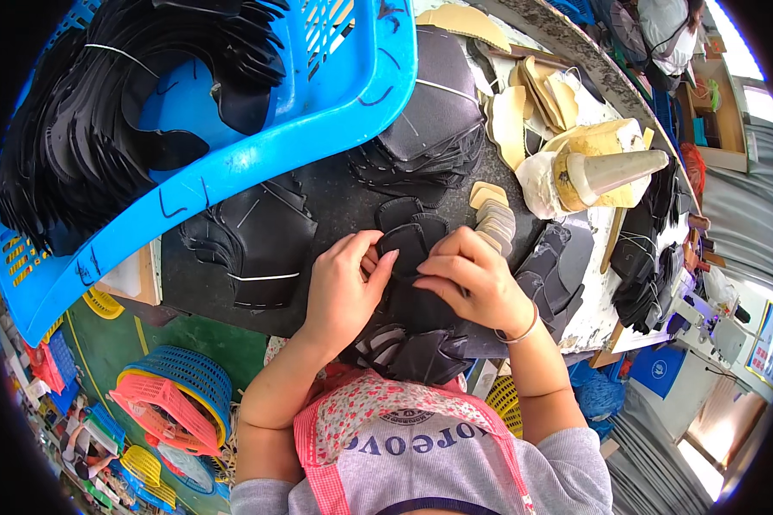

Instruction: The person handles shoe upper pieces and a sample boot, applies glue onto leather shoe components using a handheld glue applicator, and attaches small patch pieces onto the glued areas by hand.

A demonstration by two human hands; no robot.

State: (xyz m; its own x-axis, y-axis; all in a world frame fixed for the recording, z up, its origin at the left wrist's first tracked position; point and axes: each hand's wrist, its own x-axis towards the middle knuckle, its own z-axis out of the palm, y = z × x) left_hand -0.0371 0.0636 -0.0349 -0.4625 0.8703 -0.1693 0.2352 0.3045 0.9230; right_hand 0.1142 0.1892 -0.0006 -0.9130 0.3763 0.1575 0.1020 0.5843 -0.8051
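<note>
At the work table's near edge, my left hand (346,279) and my right hand (477,279) pinch opposite sides of a small black leather-like piece (404,244) with rounded edges. More small black pieces (398,211) lie just beyond it, overlapping. To the right of them is a fanned row of small beige backing pieces (495,221). A tied stack of black cut pieces (262,245) sits left of my left hand. Other black pieces (560,270) are spread beside my right hand. Loose black pieces (416,354) lie below my wrists, against the apron.
A large blue plastic basket (318,137) with bundled black pieces (103,103) stands at the far left. Behind the hands is a tall black stack (429,103). A glue-crusted container with a cone (614,172) stands right, near cream pieces (508,129). Baskets (180,386) are on the floor.
</note>
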